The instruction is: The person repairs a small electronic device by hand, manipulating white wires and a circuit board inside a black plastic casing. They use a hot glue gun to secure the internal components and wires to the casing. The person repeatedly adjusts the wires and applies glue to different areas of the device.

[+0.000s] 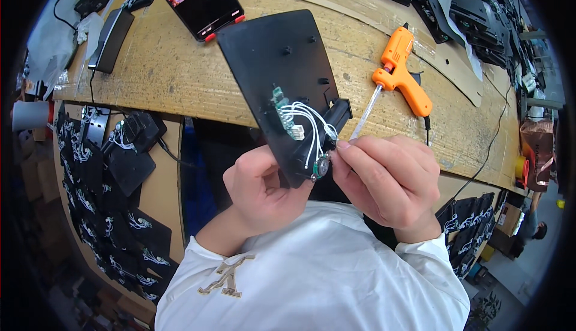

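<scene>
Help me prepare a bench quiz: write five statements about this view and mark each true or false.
1. The left hand holds a flat black plastic panel. True.
2. The right hand grips the orange plastic glue gun. False: the glue gun lies on the brown wooden table; the right hand is at the panel's lower end.
3. A translucent glue stick sticks out of the glue gun. True.
4. The black rectangular phone has a blank screen. False: it shows a colourful picture.
5. Thin white wires run from the narrow green circuit board. True.
</scene>
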